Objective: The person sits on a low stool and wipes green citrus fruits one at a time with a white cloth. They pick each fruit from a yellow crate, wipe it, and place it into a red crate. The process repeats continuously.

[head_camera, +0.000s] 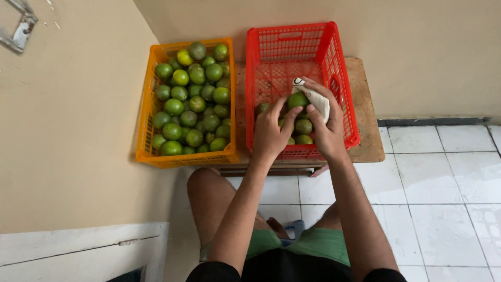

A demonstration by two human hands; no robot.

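Note:
My left hand [270, 130] holds a green lime [298, 100] by its left side, above the red plastic crate [342, 78]. Against the same lime, my right hand [326, 122] presses a white cloth [317, 99] from the right. A few more limes [303, 127] lie in the red crate under my hands. To the left, an orange plastic crate [147, 112] is filled with several green limes [195, 104].
Both crates rest on a low wooden table [365, 104] against a beige wall. White floor tiles [449, 198] spread to the right. My bare knees and green shorts [313, 243] are below. A white panel [78, 250] sits at the lower left.

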